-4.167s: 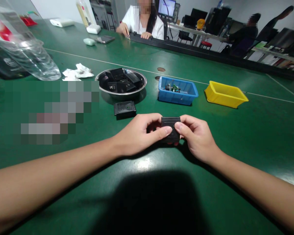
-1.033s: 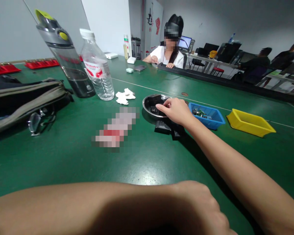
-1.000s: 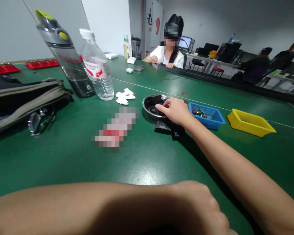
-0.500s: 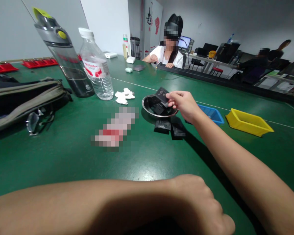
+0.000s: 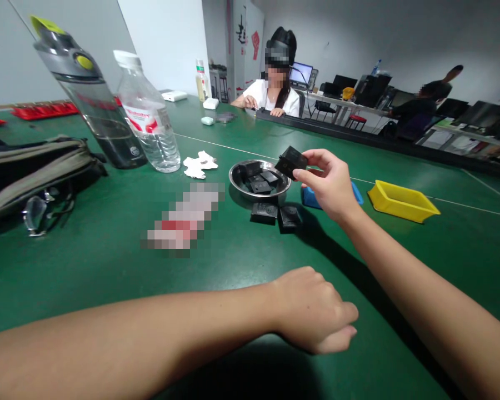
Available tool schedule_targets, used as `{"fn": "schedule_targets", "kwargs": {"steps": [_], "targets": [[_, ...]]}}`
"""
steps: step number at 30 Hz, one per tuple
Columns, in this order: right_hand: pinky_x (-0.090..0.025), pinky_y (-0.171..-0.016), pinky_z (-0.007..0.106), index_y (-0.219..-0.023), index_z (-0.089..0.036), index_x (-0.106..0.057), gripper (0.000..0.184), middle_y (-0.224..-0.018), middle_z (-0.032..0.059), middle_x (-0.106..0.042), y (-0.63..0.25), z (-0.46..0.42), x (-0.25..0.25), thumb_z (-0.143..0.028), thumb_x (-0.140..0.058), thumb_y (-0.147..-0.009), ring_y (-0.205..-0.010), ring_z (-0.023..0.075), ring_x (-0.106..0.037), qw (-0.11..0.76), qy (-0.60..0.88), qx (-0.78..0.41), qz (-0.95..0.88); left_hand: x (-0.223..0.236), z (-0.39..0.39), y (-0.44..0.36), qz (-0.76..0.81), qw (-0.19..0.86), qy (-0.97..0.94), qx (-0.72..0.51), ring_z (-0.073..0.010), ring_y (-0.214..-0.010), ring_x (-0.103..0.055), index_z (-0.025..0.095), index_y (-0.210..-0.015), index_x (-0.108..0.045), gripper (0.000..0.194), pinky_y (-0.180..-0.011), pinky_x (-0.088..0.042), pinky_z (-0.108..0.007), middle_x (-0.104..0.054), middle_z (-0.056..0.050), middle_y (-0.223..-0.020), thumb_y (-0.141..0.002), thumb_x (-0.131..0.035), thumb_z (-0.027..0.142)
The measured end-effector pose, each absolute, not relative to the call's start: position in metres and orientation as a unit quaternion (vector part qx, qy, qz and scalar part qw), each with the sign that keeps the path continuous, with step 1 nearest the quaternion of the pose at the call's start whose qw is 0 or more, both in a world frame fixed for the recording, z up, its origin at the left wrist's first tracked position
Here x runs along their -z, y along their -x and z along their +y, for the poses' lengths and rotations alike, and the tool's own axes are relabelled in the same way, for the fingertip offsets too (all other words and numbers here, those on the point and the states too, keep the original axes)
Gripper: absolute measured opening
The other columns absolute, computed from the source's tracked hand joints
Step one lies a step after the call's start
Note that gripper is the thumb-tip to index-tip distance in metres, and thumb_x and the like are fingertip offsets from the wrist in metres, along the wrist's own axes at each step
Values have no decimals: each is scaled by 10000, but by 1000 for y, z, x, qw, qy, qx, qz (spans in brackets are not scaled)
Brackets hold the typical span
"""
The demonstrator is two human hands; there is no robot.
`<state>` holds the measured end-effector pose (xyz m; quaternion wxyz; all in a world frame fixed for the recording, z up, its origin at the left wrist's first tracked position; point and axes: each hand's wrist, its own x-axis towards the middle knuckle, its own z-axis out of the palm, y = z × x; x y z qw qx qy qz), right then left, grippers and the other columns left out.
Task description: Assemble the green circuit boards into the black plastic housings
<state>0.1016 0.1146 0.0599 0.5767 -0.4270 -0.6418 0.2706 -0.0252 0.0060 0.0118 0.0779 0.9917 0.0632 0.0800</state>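
Between the thumb and fingers of my right hand [image 5: 331, 180] is a small black plastic case [image 5: 290, 161], held tilted above the right rim of a steel bowl [image 5: 234, 188]. Several similar black pieces [image 5: 259, 185] lie in the bowl. Just in front of it, two black plastic cases [image 5: 264, 212] rest side by side on the green table [image 5: 216, 278]. My left hand [image 5: 314, 311] is closed with its back up, low over the near part of the table. Its curled fingers hide whatever may be inside.
A blue bin [image 5: 312, 197], partly behind my right hand, and a yellow bin [image 5: 404, 203] stand to the right. Leftward are crumpled tissue [image 5: 200, 165], a water bottle [image 5: 150, 122], a grey flask [image 5: 95, 105], glasses [image 5: 35, 215] and a bag [image 5: 37, 172]. A person [image 5: 277, 94] sits opposite.
My right hand has lifted the black case up and right, out of the bowl, and turned it. My left hand has moved up and left in the picture, and the view has shifted slightly.
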Motion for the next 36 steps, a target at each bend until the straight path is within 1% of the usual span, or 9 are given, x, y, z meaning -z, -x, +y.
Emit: {"fn": "schedule_targets", "kwargs": {"steps": [6, 8, 14, 20, 23, 26, 29, 32, 36], "targets": [[-554, -685, 308, -1051, -231, -568, 324, -1164, 84, -622, -119, 61, -34, -172, -718, -770, -926, 206, -645, 539, 438, -94, -713, -13, 8, 27, 125, 81, -986, -69, -245, -523, -673, 223, -763, -695, 298, -406, -361, -302, -664, -31, -575, -920, -548, 429], [-558, -688, 306, -1024, -232, -561, 296, -1142, 99, -616, -130, 37, -18, -126, -686, -777, -1035, 237, -622, 497, 434, -40, -750, -12, 8, 27, 125, 79, -987, -68, -244, -488, -650, 225, -728, -692, 306, -396, -331, -299, -639, -32, -538, -906, -561, 437], [-576, -765, 321, -987, -220, -569, 218, -1133, 111, -606, -164, -15, 1, -119, -673, -825, -1029, 224, -649, 389, 453, -49, -801, -5, 8, 30, 107, 116, -979, -130, -200, -420, -570, 210, -588, -599, 308, -392, -250, -294, -582, -8, -478, -854, -613, 364], [-552, -910, 337, -1022, -220, -595, 261, -1162, 107, -630, -189, -51, -5, -206, -761, -822, -1090, 221, -651, 315, 457, -131, -821, -3, 19, 32, 188, 212, -880, -380, -97, -422, -422, 205, -580, -404, 331, -478, -287, -272, -450, 46, -480, -904, -466, 227], [-561, -897, 340, -1166, -244, -588, 397, -1133, 86, -666, -197, -58, -2, -295, -786, -825, -1054, 217, -670, 325, 454, -220, -800, -6, 29, 29, 312, 265, -855, -320, -103, -476, -460, 202, -669, -467, 237, -512, -299, -253, -495, 57, -535, -897, -513, 247], [-576, -787, 326, -1217, -261, -548, 301, -1008, 51, -690, -206, -46, 4, -311, -641, -935, -881, 182, -694, 406, 520, -249, -709, -9, 33, 25, 364, 272, -864, -216, -133, -581, -555, 215, -863, -566, 43, -557, -321, -255, -604, 53, -666, -874, -564, 256], [-559, -740, 339, -1281, -241, -522, 384, -935, 42, -672, -217, -14, 9, -319, -622, -919, -811, 189, -665, 433, 590, -181, -657, -12, 34, 25, 309, 278, -893, -172, -156, -691, -613, 260, -1136, -574, 234, -613, -376, -264, -652, 48, -807, -909, -581, 315], [-541, -750, 359, -1347, -223, -522, 502, -986, 59, -641, -227, 24, 9, -290, -637, -864, -789, 197, -626, 381, 627, -82, -675, -14, 35, 29, 224, 273, -924, -146, -171, -819, -646, 287, -1259, -549, 294, -703, -438, -277, -668, 22, -934, -971, -532, 343], [-512, -887, 411, -1258, -196, -606, 402, -1051, 98, -615, -235, 59, 8, -281, -631, -865, -896, 234, -620, 330, 637, 8, -696, -16, 37, 33, 117, 270, -948, -118, -179, -975, -644, 310, -1367, -521, 346, -813, -484, -278, -645, -29, -1138, -1045, -400, 341]]}}
